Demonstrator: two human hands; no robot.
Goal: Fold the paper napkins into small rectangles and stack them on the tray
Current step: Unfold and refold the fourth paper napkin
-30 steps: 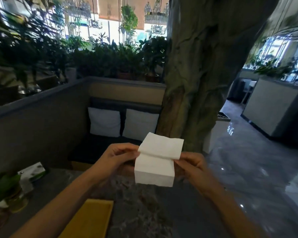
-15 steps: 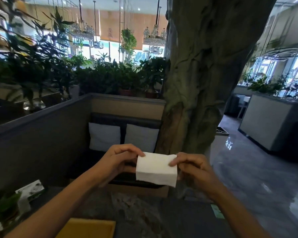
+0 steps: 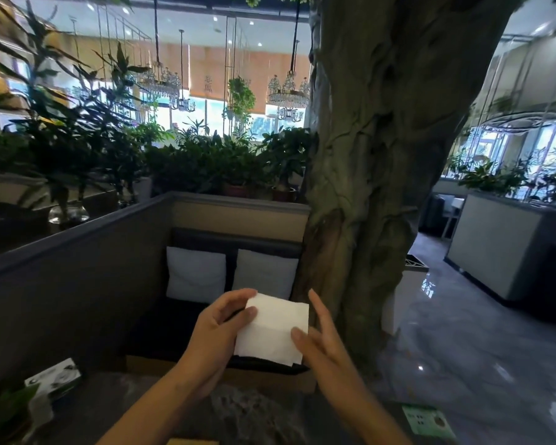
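Up close, the left hand (image 3: 220, 322) pinches the left edge of a white paper napkin (image 3: 272, 329), thumb in front and fingers curled behind, holding it in the air above the near edge of a dark marbled table (image 3: 257, 415). That grip seems meant to keep the layers from springing apart. The right hand (image 3: 318, 335) is relaxed and spread, gripping nothing – its thumb tip rests against the napkin's right side and its fingers stand behind the right edge, likely steadying or smoothing the paper. The napkin is folded into a thick rectangle tilted slightly, with a faint crease across its middle; it probably needs one more fold or is ready to be set down. Only a sliver of the yellow tray (image 3: 191, 441) shows at the bottom edge, below the hands – whether any napkins lie on it cannot be seen. A tissue box (image 3: 53, 379) sits at the table's left, a green card (image 3: 429, 420) at its right. Beyond are two pale cushions (image 3: 231, 274) on a booth seat, and a large tree trunk (image 3: 382, 155)
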